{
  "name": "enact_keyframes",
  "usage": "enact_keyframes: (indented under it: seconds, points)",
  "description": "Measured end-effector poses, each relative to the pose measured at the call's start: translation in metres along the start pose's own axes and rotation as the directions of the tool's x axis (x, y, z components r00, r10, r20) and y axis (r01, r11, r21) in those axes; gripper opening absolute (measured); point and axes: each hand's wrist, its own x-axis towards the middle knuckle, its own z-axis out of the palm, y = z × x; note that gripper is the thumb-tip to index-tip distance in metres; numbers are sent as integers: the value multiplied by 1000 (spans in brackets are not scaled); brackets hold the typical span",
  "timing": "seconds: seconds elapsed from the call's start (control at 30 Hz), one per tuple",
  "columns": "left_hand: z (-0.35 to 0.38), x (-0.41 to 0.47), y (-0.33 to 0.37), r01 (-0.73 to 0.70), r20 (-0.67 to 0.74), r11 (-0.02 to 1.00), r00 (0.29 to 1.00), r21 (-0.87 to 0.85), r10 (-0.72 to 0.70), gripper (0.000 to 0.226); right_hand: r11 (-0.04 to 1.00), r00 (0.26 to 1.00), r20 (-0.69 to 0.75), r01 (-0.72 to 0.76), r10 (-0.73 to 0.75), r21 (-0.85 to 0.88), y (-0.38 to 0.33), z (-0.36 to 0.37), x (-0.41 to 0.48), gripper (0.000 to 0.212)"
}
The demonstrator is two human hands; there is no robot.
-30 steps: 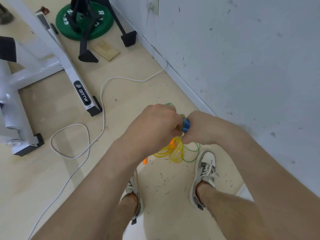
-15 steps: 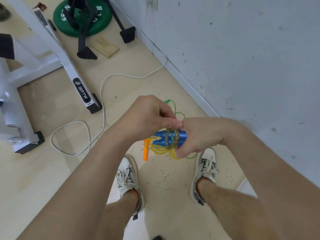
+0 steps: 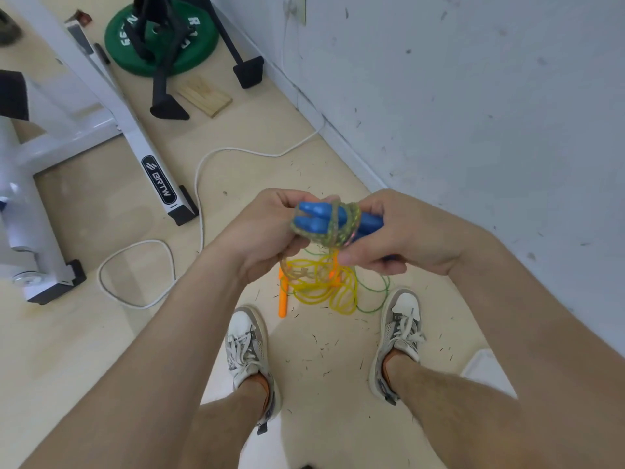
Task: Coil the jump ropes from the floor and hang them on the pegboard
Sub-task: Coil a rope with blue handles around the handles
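Both my hands hold one jump rope with two blue handles laid side by side, its clear glittery cord wound around them. My left hand grips the cord loops at the handles' tapered ends. My right hand curls round the other ends of the handles. On the floor below lies a tangled yellow rope with an orange handle, and a thin green rope lies under it. No pegboard is in view.
My two shoes stand on the beige floor either side of the ropes. A white cable snakes from the wall at right. A white exercise machine, a green weight plate and a wooden block are at back left.
Both hands have turned the blue handles so they lie sideways and face up, and more of the wound cord shows. The rope on the floor has not moved.
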Motion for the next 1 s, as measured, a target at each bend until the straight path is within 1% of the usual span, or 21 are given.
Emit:
enact_keyframes:
  seconds: [0.07, 0.1, 0.2, 0.23, 0.27, 0.3, 0.33, 0.37, 0.43, 0.47, 0.5, 0.53, 0.57, 0.63, 0.7, 0.77, 0.83, 0.87, 0.93, 1.0]
  points:
    - [2, 1, -3, -35, 6, 997, 999, 65, 34, 43, 1000, 999, -45, 7, -7, 17, -1, -2, -1, 16]
    - [4, 1, -4, -60, 8, 992, 998, 110, 59, 44, 1000, 998, -68, 7, -6, 22, -2, -2, -2, 14]
    - [8, 3, -7, -119, -23, 973, 992, 198, 126, 42, 997, 974, -225, -5, 21, 72, 0, -3, 3, 33]
    - [9, 4, -8, -135, -33, 963, 989, 232, 146, 39, 994, 955, -293, -6, 39, 113, 0, -2, 5, 32]
    - [11, 5, -10, -152, -39, 943, 984, 297, 171, 33, 988, 932, -357, -3, 59, 156, 2, -2, 7, 27]
    - [13, 7, -13, -174, -38, 903, 978, 394, 205, 27, 982, 907, -412, -7, 87, 191, 4, -2, 9, 22]
    - [14, 8, -16, -194, -28, 840, 970, 507, 241, 23, 976, 887, -445, -28, 123, 214, 5, -3, 11, 20]
    - [15, 9, -18, -210, -9, 760, 962, 615, 273, 20, 971, 882, -444, -59, 160, 233, 6, -4, 11, 18]
    - [15, 7, -19, -219, 40, 581, 952, 784, 305, 21, 948, 899, -370, -124, 233, 294, 7, -6, 11, 11]
    - [15, 6, -19, -220, 61, 514, 949, 829, 308, 23, 933, 908, -328, -149, 260, 327, 7, -7, 10, 7]
    - [14, 4, -18, -217, 73, 467, 949, 857, 308, 25, 926, 913, -302, -167, 276, 340, 8, -8, 10, 7]
    - [14, 2, -16, -210, 78, 429, 949, 879, 305, 26, 931, 913, -298, -181, 279, 319, 9, -9, 10, 8]
    - [13, 0, -13, -206, 84, 382, 947, 901, 310, 27, 944, 909, -310, -199, 278, 263, 10, -9, 10, 9]
    - [13, -3, -9, -214, 125, 239, 931, 947, 342, 24, 962, 897, -349, -260, 271, 79, 12, -6, 12, 7]
    - [17, -7, -5, -217, 172, 96, 922, 971, 348, 27, 937, 888, -379, -328, 262, -120, 13, 0, 17, 5]
    - [19, -8, -4, -211, 197, 9, 927, 977, 320, 31, 890, 884, -387, -378, 264, -257, 14, 6, 22, 7]
    - [18, -8, -4, -203, 200, -22, 933, 979, 300, 34, 844, 881, -395, -406, 260, -350, 17, 10, 26, 4]
    - [17, -9, -3, -205, 201, -16, 933, 979, 299, 34, 813, 879, -404, -421, 255, -402, 18, 11, 27, 5]
    - [15, -10, -2, -232, 206, 49, 929, 971, 309, 31, 724, 877, -412, -449, 246, -523, 21, 12, 27, 8]
    - [14, -11, 1, -275, 225, 132, 925, 952, 307, 24, 641, 891, -388, -443, 236, -627, 22, 18, 27, 16]
